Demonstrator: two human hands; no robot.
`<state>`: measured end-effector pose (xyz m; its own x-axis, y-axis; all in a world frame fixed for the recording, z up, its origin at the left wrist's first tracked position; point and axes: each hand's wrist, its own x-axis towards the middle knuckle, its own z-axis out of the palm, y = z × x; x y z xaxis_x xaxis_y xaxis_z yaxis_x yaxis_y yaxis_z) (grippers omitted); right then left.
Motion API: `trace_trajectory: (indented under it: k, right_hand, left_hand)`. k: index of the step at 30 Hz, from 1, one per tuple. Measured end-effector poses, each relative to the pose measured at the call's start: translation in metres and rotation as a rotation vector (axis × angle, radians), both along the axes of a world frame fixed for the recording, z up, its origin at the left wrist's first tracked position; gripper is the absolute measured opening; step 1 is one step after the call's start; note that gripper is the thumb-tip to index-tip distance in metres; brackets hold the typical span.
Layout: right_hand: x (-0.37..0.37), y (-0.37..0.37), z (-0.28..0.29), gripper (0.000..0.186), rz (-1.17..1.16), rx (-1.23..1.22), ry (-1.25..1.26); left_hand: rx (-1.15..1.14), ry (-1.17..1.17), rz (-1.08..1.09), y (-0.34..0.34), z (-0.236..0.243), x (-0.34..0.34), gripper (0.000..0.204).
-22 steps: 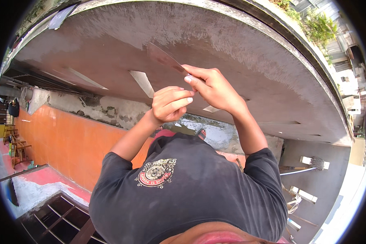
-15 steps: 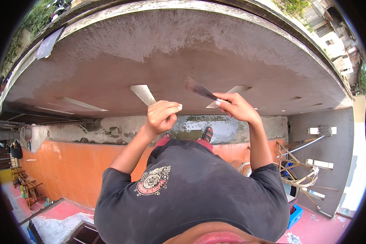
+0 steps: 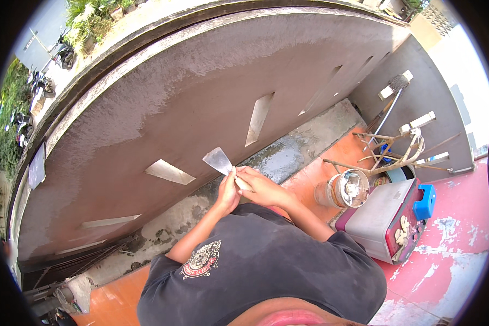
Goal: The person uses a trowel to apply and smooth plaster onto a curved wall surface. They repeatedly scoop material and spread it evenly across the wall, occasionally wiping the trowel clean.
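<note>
A putty knife (image 3: 217, 158) with a flat metal blade and a pale handle is held in front of my chest, its blade pointing up and left. My right hand (image 3: 256, 186) is closed round its handle. My left hand (image 3: 227, 190) is closed against the same handle just below the blade, touching my right hand. Beyond both hands rises a low grey-brown plastered wall (image 3: 190, 108) with slanted slots and a lighter, rougher band along its upper part.
At my right are a bucket (image 3: 355, 187), a grey machine with magenta trim (image 3: 380, 212), a blue plastic piece (image 3: 425, 201), bundled sticks (image 3: 391, 163) and a mop (image 3: 395, 89). Orange tiles (image 3: 117, 299) and a flaking pink floor (image 3: 456, 206) lie around me. Parked motorbikes (image 3: 65, 57) stand beyond the wall.
My view has swung toward the right, showing more of the bucket and machine. My hands have come together on the putty knife, lower in view, with the blade angled more steeply.
</note>
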<state>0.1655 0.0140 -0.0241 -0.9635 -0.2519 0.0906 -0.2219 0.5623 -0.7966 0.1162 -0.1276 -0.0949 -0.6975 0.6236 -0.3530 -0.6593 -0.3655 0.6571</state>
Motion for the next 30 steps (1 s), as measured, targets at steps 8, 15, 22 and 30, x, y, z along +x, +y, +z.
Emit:
trace_trajectory:
  k: [8, 15, 22, 30]
  right_hand:
    - [0.066, 0.071, 0.23, 0.044, 0.235, -0.802, 0.623]
    - [0.09, 0.001, 0.29, 0.036, 0.362, -0.877, 1.217]
    - [0.095, -0.004, 0.288, 0.038, 0.333, -0.919, 1.425]
    - [0.136, 0.003, 0.28, 0.041, 0.261, -1.054, 1.668]
  left_hand:
    - [0.0, 0.188, -0.171, 0.004, 0.023, 0.002, 0.042]
    - [0.059, 0.335, -0.466, 0.032, 0.048, 0.038, 0.048]
    - [0.096, 0.406, -0.581, 0.043, 0.07, 0.065, 0.045]
    - [0.107, 0.431, -0.603, 0.053, 0.08, 0.096, 0.042]
